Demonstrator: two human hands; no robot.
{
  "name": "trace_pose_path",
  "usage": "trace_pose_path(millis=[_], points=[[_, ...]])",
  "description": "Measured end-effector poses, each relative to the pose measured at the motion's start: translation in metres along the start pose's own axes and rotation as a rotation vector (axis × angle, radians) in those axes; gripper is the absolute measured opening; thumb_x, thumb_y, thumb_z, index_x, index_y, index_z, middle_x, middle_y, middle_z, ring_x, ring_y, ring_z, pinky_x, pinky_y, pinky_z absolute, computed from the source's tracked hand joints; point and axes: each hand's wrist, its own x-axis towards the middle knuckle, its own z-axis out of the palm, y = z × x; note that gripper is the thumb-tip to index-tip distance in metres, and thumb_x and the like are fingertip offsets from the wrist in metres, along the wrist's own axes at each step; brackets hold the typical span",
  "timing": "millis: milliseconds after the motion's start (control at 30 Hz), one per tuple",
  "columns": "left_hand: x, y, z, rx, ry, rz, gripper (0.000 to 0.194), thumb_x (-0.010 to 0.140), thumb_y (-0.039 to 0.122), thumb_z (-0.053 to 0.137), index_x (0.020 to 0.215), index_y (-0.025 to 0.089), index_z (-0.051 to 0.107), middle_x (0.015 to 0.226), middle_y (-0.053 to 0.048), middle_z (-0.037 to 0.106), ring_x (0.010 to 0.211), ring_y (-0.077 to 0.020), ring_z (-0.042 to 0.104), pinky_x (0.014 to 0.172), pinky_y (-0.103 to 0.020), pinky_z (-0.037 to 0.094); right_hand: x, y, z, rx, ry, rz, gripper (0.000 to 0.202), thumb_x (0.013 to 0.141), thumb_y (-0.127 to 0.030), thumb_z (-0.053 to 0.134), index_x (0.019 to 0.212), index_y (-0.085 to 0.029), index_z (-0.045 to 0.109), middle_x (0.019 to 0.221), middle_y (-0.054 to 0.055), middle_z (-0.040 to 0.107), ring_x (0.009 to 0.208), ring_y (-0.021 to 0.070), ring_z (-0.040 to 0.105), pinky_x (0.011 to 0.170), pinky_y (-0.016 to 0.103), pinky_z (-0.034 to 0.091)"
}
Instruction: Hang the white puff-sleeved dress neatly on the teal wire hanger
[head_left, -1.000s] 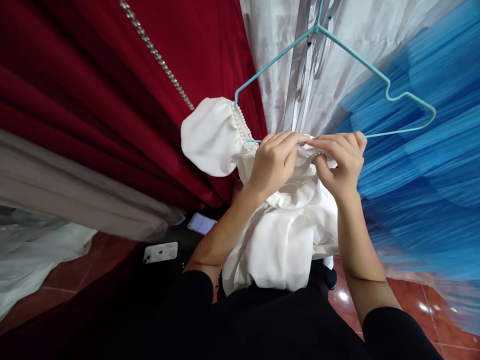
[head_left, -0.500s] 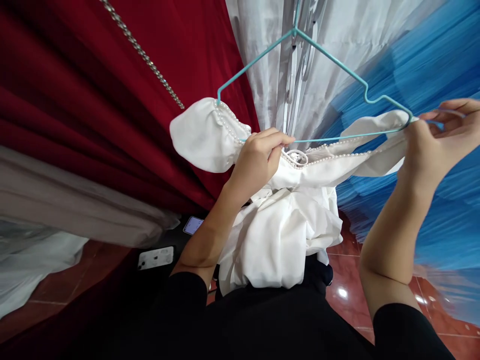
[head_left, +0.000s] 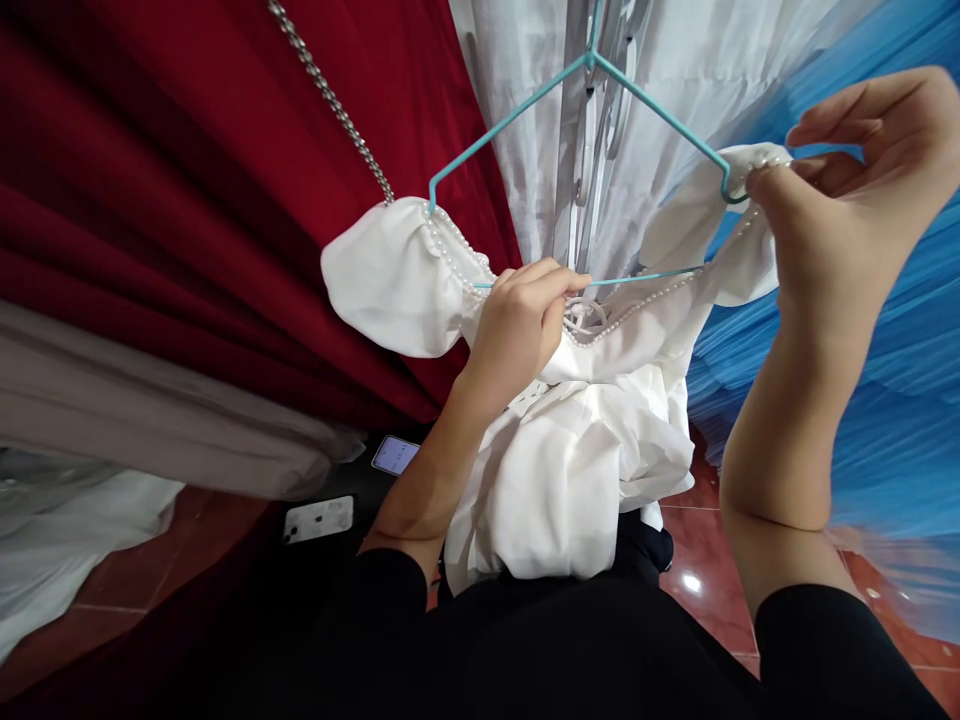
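Note:
A white dress [head_left: 555, 470] with pearl-trimmed edges hangs from a thin light-blue clothes hanger [head_left: 510, 118]. Its left puffed sleeve [head_left: 394, 275] sits over the hanger's left shoulder. My left hand [head_left: 521, 310] is closed around the hanger's lower bar at the neckline; how much cloth is under the fingers is hidden. Higher up on the right, my right hand [head_left: 862, 170] pinches the pearl edge of the other sleeve [head_left: 750, 270] at the notch of the hanger's right shoulder. The dress's skirt lies bunched up close to my body.
Dark red fabric [head_left: 390, 80] hangs at the left, with a beaded strand [head_left: 330, 95] in front. Blue tulle [head_left: 907, 430] hangs at the right, white cloth [head_left: 510, 90] behind the hanger. Two phones, one white [head_left: 319, 520] and one with a lit screen [head_left: 395, 455], lie on a dark surface.
My right hand has moved up and inward, bringing the right sleeve from the hanger's outer end to its shoulder notch. My left hand has stayed on the lower bar.

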Motion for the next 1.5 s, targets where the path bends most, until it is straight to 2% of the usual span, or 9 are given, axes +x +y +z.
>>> trace_pose_path(millis=[133, 267, 467, 600, 700, 900, 1100, 1333, 1500], points=[[0.001, -0.001, 0.004, 0.034, 0.016, -0.001, 0.035, 0.103, 0.001, 0.05, 0.109, 0.022, 0.076, 0.103, -0.003, 0.078, 0.099, -0.0218, 0.073, 0.09, -0.036, 0.05, -0.013, -0.006, 0.001, 0.246, 0.029, -0.074, 0.033, 0.072, 0.009, 0.073, 0.092, -0.018, 0.073, 0.097, 0.006, 0.071, 0.093, 0.0181, 0.071, 0.076, 0.034, 0.065], [0.001, 0.001, 0.005, 0.034, 0.033, 0.01, 0.033, 0.103, 0.001, 0.05, 0.107, 0.021, 0.076, 0.101, -0.004, 0.077, 0.097, -0.022, 0.072, 0.088, -0.036, 0.048, -0.039, -0.019, 0.01, 0.304, 0.078, -0.158, 0.02, 0.086, 0.0, 0.073, 0.097, -0.017, 0.076, 0.096, 0.007, 0.071, 0.088, 0.0188, 0.073, 0.08, 0.038, 0.065], [0.001, -0.004, 0.009, 0.064, 0.041, -0.004, 0.031, 0.103, 0.003, 0.05, 0.105, 0.024, 0.074, 0.105, -0.004, 0.079, 0.102, -0.0224, 0.073, 0.093, -0.037, 0.051, -0.105, -0.005, 0.052, -0.065, -0.416, -0.248, 0.037, 0.097, -0.018, 0.063, 0.133, -0.026, 0.064, 0.119, 0.007, 0.077, 0.103, 0.0235, 0.074, 0.093, 0.043, 0.062], [0.0, -0.014, 0.011, 0.074, 0.065, 0.016, 0.026, 0.103, 0.006, 0.053, 0.097, 0.022, 0.073, 0.1, -0.003, 0.079, 0.096, -0.0211, 0.074, 0.096, -0.038, 0.055, -0.134, 0.012, 0.069, -0.262, -0.452, -0.365, 0.054, 0.099, -0.026, 0.059, 0.153, -0.027, 0.053, 0.135, 0.008, 0.078, 0.109, 0.0276, 0.072, 0.102, 0.049, 0.054], [-0.002, -0.016, 0.005, 0.131, 0.156, 0.046, 0.024, 0.108, 0.014, 0.054, 0.106, 0.025, 0.075, 0.11, -0.002, 0.08, 0.106, -0.0209, 0.075, 0.114, -0.046, 0.056, -0.134, 0.013, 0.066, -0.228, -0.425, -0.341, 0.05, 0.102, -0.026, 0.055, 0.151, -0.031, 0.057, 0.139, 0.006, 0.078, 0.114, 0.0275, 0.072, 0.106, 0.049, 0.051], [0.003, -0.038, -0.026, 0.143, 0.716, 0.251, 0.023, 0.106, 0.023, 0.072, 0.128, 0.025, 0.077, 0.14, -0.01, 0.068, 0.137, -0.0273, 0.063, 0.127, -0.053, 0.049, -0.127, 0.008, 0.058, -0.165, -0.422, -0.31, 0.033, 0.104, -0.022, 0.053, 0.13, -0.031, 0.07, 0.125, 0.003, 0.083, 0.111, 0.0253, 0.076, 0.104, 0.048, 0.05], [0.008, -0.076, -0.031, 0.074, 0.69, 0.043, 0.019, 0.111, 0.019, 0.056, 0.126, 0.025, 0.065, 0.132, -0.005, 0.068, 0.135, -0.0238, 0.059, 0.127, -0.05, 0.045, -0.128, 0.008, 0.06, -0.163, -0.424, -0.304, 0.03, 0.104, -0.022, 0.055, 0.127, -0.031, 0.071, 0.125, 0.002, 0.083, 0.113, 0.0252, 0.076, 0.105, 0.047, 0.049], [0.016, -0.116, -0.073, -0.018, 1.07, 0.076, 0.018, 0.096, 0.009, 0.055, 0.101, 0.022, 0.067, 0.098, -0.002, 0.067, 0.099, -0.0197, 0.065, 0.103, -0.047, 0.058, -0.124, 0.015, 0.058, -0.152, -0.441, -0.314, 0.034, 0.102, -0.019, 0.053, 0.128, -0.03, 0.072, 0.128, 0.003, 0.082, 0.113, 0.0259, 0.075, 0.106, 0.049, 0.05], [-0.022, -0.135, -0.083, 0.123, 0.968, -0.049, 0.009, 0.091, 0.025, 0.069, 0.099, 0.021, 0.069, 0.106, -0.002, 0.069, 0.102, -0.0227, 0.069, 0.094, -0.05, 0.058, -0.125, 0.012, 0.06, -0.113, -0.439, -0.327, 0.035, 0.102, -0.018, 0.053, 0.129, -0.031, 0.071, 0.128, 0.003, 0.082, 0.114, 0.025, 0.075, 0.104, 0.048, 0.051]])
